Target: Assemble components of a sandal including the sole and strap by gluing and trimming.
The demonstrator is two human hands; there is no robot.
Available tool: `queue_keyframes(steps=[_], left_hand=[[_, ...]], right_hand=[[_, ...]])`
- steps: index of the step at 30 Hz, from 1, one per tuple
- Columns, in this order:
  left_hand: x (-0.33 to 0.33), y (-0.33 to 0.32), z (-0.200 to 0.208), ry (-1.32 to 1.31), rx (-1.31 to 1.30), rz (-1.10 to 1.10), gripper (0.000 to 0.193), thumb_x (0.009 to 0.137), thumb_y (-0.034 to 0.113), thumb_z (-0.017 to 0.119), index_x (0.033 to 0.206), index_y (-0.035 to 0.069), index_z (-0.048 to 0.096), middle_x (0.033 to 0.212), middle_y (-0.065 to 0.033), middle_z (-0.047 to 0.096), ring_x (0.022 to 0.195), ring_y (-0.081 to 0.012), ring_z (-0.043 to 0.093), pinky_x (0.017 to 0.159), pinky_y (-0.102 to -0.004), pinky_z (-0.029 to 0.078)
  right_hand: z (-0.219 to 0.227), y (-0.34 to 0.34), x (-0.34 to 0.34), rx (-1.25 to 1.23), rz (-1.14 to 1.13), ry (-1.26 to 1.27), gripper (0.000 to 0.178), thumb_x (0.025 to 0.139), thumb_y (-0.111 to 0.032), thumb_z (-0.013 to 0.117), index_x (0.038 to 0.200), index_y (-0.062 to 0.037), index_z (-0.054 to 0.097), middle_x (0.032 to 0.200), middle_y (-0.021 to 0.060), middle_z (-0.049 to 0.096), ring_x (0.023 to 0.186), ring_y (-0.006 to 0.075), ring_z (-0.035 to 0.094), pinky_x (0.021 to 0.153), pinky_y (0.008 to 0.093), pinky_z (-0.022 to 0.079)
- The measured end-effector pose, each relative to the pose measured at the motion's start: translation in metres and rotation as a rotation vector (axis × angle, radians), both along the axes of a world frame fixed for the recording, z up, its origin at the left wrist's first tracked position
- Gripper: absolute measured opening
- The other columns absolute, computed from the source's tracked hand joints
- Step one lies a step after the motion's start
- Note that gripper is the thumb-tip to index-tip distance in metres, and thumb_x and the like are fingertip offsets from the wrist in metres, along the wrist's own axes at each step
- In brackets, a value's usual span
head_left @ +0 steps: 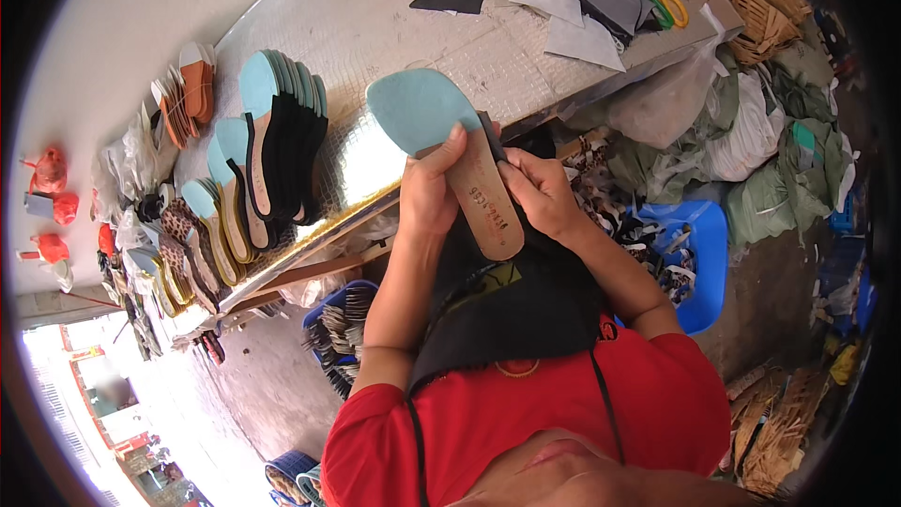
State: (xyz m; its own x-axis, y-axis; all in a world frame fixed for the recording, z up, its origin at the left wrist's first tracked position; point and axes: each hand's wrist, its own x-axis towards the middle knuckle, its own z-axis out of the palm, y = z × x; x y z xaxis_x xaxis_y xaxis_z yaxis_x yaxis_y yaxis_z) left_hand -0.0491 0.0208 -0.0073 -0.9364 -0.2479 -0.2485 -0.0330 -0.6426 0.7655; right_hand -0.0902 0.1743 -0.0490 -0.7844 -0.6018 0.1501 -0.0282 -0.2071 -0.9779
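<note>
Lettering is present on one item. The blue-and-tan insole [476, 169] at centre bears a lengthwise line of reddish characters [483, 192] on its tan section, with darker marks [501, 223] near the narrow, rounded end. The line runs along the insole and sits tilted in view.

The black apron [497, 336] shows a yellowish patch [483, 287]; whether it includes lettering cannot be determined. A small red emblem [607, 329] stands at the apron's edge, too small to make out.

Beyond the bright opening, a red-and-yellow panel [89, 353] is too blurred to read.
</note>
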Motion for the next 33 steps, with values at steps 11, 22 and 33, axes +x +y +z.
queue_keyframes(steps=[11,22,33], left_hand=[[0.013,0.022,0.006,0.024,-0.169,-0.064,0.035,0.097,0.025,0.055,0.116,-0.004,0.055,0.107,-0.0184,0.065,0.097,-0.0241,0.065,0.087,-0.0369,0.052],[0.017,0.012,-0.012,0.014,-0.234,-0.043,0.029,0.094,0.024,0.063,0.104,-0.004,0.057,0.076,-0.007,0.059,0.068,-0.0158,0.06,0.067,-0.0326,0.056],[0.023,0.028,-0.009,-0.016,-0.212,-0.204,0.024,0.098,0.021,0.053,0.095,-0.002,0.057,0.073,-0.0102,0.059,0.064,-0.0185,0.059,0.063,-0.0347,0.055]], right_hand=[[-0.005,0.0,0.004,-0.012,0.01,-0.016,0.026,0.099,-0.018,0.052,0.079,-0.0015,0.055,0.063,-0.0028,0.048,0.058,0.0046,0.043,0.052,0.024,0.035],[-0.033,0.039,0.003,0.377,0.193,0.549,0.019,0.082,-0.017,0.072,0.095,-0.003,0.069,0.079,0.0117,0.067,0.07,0.0295,0.067,0.063,0.0361,0.053],[0.04,-0.005,-0.03,0.068,0.122,-0.129,0.024,0.097,-0.016,0.054,0.081,0.0009,0.057,0.063,0.006,0.06,0.039,0.0121,0.056,0.034,0.0246,0.039]])
